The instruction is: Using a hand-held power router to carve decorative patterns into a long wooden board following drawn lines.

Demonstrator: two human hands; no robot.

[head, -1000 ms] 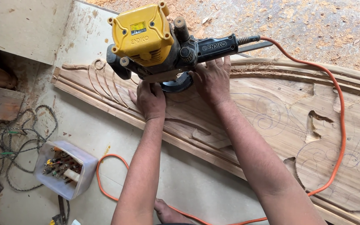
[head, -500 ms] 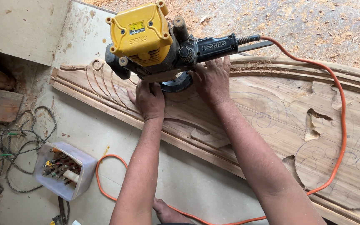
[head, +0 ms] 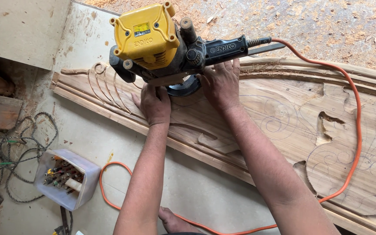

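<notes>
A yellow and black wood router stands on a long carved wooden panel with pencilled scroll lines. My left hand presses on the panel right below the router's black base, its fingers against the base. My right hand lies flat on the wood next to the base, under the router's black handle. An orange power cord runs from the handle across the panel and down to the floor.
A clear plastic tub with several router bits sits at lower left. A tangle of dark cable lies beside it. Sawdust covers the ground beyond the panel. My bare foot shows at the bottom.
The router and both hands have shifted very slightly; otherwise nothing has visibly changed.
</notes>
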